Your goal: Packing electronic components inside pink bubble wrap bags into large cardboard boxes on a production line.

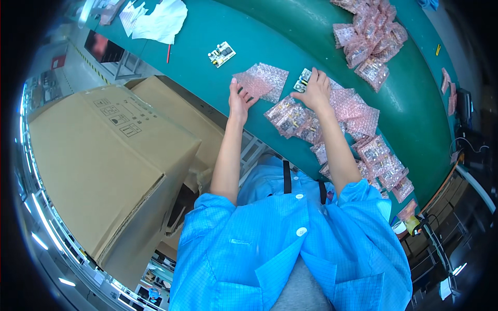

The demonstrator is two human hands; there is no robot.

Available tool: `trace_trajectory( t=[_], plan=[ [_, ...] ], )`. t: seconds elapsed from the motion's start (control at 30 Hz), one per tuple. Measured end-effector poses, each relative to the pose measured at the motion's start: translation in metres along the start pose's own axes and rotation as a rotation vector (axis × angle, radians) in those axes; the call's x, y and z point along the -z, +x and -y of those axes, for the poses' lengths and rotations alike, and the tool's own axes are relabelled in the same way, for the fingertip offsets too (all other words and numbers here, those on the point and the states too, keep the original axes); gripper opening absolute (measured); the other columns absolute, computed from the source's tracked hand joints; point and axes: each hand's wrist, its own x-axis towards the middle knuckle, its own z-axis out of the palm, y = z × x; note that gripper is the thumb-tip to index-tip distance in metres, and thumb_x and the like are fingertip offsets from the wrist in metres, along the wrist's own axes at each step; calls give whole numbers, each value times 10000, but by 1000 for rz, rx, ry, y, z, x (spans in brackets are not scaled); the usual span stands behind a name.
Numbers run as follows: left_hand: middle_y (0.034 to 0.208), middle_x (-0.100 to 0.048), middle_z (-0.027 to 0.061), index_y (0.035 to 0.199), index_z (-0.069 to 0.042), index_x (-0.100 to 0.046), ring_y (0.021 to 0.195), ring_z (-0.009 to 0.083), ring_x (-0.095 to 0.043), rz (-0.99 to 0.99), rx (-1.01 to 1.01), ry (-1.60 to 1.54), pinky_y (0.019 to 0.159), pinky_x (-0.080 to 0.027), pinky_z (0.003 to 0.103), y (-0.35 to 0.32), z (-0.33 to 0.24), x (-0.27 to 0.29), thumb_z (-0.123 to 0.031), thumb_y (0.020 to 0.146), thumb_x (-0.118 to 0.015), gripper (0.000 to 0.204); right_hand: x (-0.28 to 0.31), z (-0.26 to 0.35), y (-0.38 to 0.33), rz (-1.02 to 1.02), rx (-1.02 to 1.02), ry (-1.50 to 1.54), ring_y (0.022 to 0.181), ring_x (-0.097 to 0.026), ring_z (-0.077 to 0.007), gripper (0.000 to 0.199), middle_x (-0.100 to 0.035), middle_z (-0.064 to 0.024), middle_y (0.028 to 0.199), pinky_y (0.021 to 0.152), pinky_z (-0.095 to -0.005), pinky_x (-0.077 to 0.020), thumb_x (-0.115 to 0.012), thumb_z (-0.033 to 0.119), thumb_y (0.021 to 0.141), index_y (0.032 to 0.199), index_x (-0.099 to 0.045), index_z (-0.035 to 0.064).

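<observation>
Palm up, my left hand (240, 103) has its thumb and fingers at the near-left edge of a pink bubble-wrap bag (254, 83), which partly covers its fingertips. That bag overlaps another bubble-wrap sheet or bag (276, 82) on the green table. Thumb and fingers of my right hand (315, 92) close around a small circuit board (302, 81) with blue and dark parts. Bubble-wrapped boards (290, 116) lie just below this hand, and flat pink bubble-wrap bags (355, 111) lie to its right, partly hidden by my forearm.
A bare circuit board (222, 54) lies on the green table (202, 31), left of the bags. White papers (161, 23) and a red pen (168, 53) are farther left. Wrapped boards are heaped at the far right (373, 39) and near right (381, 160). A large carton (104, 155) stands left.
</observation>
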Motion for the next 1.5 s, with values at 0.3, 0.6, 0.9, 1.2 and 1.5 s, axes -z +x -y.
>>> trace_trajectory(
  t=[0.3, 0.6, 0.9, 1.2, 1.5],
  plan=[
    [863, -644, 43, 934, 15, -640, 768, 113, -566, -286, -505, 426, 701, -449, 252, 26, -9, 26, -190, 840, -706, 234, 7, -4, 0, 102, -35, 35, 1159, -395, -387, 892, -412, -184, 1225, 986, -474, -365, -824, 194, 570, 1333, -392, 31],
    [1276, -450, 246, 1147, 15, -544, 1172, 428, -432, -564, -1265, 1379, 978, -364, 493, -18, -9, 4, -108, 704, -704, 486, 5, -33, 38, 108, 354, -66, 1242, -365, -400, 879, -341, -252, 1358, 994, -491, -369, -753, 109, 636, 1410, -337, 100],
    [1198, -500, 178, 1153, -149, -618, 1047, 341, -532, 140, -1076, 1679, 853, -469, 470, -8, 28, -32, -110, 797, -581, 359, 4, -15, 26, 118, -126, 103, 1042, -559, -406, 709, -496, -223, 1127, 883, -440, -482, -826, 230, 603, 1172, -481, -15],
    [890, -562, 133, 1011, -85, -644, 844, 339, -589, 5, -1022, 1499, 719, -497, 452, 12, 28, -61, -150, 788, -625, 233, 10, -63, 31, 144, 93, 335, 990, -624, -332, 830, -586, -227, 1191, 852, -378, -490, -820, 177, 650, 1372, -421, 92],
    [857, -597, 166, 884, -23, -642, 840, 363, -592, 221, -1010, 1465, 762, -485, 448, 28, 36, -54, -24, 730, -637, 154, -3, -66, 18, 322, -50, 948, 907, -593, -162, 753, -578, -143, 1105, 762, -296, -492, -682, 58, 837, 1412, -203, -16]
  ],
)
